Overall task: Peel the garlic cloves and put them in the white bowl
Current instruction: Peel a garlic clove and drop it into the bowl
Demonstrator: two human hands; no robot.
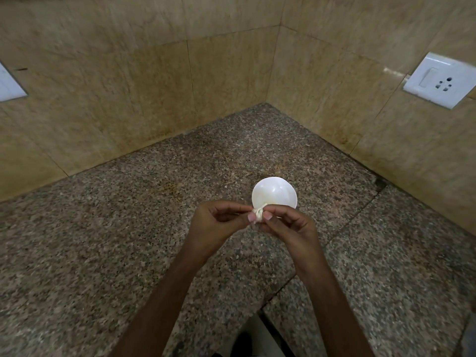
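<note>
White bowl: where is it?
Head view, slightly right of centre: white bowl on the granite counter, just beyond the garlic pinched between left hand and right hand.

The left hand (219,222) and right hand (288,228) are hiding most of the garlic clove (257,214) and the near rim of the white bowl (274,194); the frame's left edge is cropping a wall plate (7,86).

Two bare forearms (164,292) run in from the bottom edge and angle toward each other, and the left hand (219,220) and right hand (286,225) meet just on the near side of the white bowl (274,194). Each hand pinches the garlic (258,215) between thumb and forefinger, thumbnails up and almost touching, while the other fingers (279,229) curl loosely beneath. The palms face one another, both wrists bend slightly inward, and the fingertips overlap the bowl's near rim in this view.
</note>
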